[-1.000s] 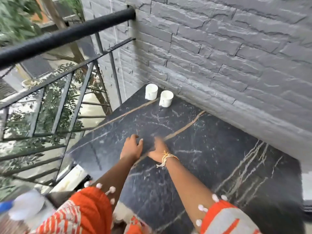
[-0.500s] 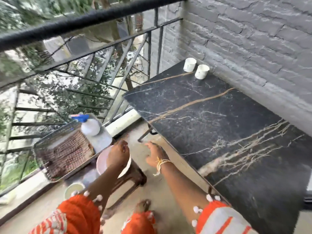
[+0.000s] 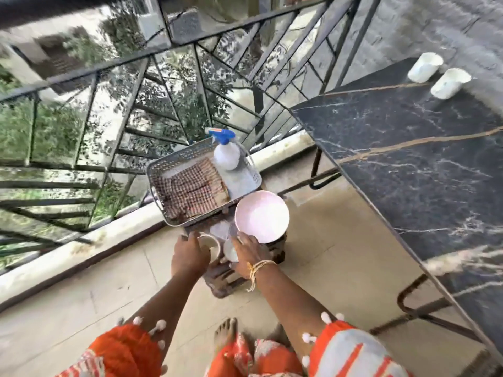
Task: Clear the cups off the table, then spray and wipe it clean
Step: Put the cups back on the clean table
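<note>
Fingers of the left hand curl round a cup; the right hand lies with straighter fingers over a 2nd cup. Both hands have left the table and now reach down over the low stool, beside the pink plate. Judgement: clearing is incomplete, as 2 white cups remain at the table's far corner.

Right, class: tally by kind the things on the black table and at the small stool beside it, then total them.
White cups on the black marble table: 2
Cups at the dark stool: 2
Round pink plate: 1
White spray bottle, blue trigger: 1
Grey perforated basket: 1
Checked cloth: 1
Total: 8
</note>
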Demonstrator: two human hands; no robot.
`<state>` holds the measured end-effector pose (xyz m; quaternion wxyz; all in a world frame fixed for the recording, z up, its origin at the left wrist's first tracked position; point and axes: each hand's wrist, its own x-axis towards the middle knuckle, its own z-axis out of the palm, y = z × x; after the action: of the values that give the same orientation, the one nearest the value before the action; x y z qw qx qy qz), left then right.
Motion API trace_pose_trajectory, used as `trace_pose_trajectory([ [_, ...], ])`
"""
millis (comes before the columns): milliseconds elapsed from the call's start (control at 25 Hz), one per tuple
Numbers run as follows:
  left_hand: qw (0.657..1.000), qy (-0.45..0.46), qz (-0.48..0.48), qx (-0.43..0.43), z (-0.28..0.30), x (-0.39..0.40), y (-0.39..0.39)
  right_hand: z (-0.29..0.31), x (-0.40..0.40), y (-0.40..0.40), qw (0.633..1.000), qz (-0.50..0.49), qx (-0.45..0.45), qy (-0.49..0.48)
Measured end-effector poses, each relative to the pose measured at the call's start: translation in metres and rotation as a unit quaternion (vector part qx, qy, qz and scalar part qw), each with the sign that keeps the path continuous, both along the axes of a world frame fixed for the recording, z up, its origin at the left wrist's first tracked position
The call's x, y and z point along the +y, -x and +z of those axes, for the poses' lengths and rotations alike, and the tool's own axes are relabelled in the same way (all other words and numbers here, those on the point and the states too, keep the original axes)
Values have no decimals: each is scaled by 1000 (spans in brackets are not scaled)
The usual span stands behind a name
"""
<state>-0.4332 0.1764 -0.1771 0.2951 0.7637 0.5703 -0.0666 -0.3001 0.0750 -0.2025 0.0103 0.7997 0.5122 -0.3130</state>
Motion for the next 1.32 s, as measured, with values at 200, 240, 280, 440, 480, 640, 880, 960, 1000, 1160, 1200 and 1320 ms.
trace_pose_trajectory([
  [200, 995, 97, 16, -33, -37, 8, 35, -19, 12, 24, 997, -6, -74, 20],
  [240, 993, 105, 12, -43, -44, 10, 36, -21, 15, 25, 996, -2, -85, 21],
  [280, 993, 112, 12, -46, -51, 13, 35, -24, 17, 25, 995, -1, -95, 14],
  [440, 990, 115, 53, -67, -67, 19, 30, -38, 19, 25, 992, -11, -121, -40],
  [480, 989, 112, 60, -69, -72, 20, 31, -39, 18, 25, 991, -11, -126, -51],
  [640, 992, 90, 70, -51, -69, 13, 45, -28, 9, 22, 991, -46, -95, -81],
  [880, 997, 58, 40, -30, 4, 6, 34, 36, -13, -29, 990, -91, 18, -105],
  [960, 998, 49, 17, -24, 36, 3, 8, 59, -23, -55, 986, -114, 23, -120],
  [1000, 998, 49, 7, -29, 48, 0, -7, 69, -29, -67, 984, -123, 23, -123],
  [1160, 992, 70, -15, -99, 90, -15, -83, 108, -55, -128, 981, -135, 1, -136],
  [1200, 991, 73, -25, -109, 102, -19, -105, 119, -62, -144, 979, -143, -7, -142],
  [1320, 984, 103, -48, -140, 146, -35, -168, 150, -81, -193, 963, -208, -20, -169],
])
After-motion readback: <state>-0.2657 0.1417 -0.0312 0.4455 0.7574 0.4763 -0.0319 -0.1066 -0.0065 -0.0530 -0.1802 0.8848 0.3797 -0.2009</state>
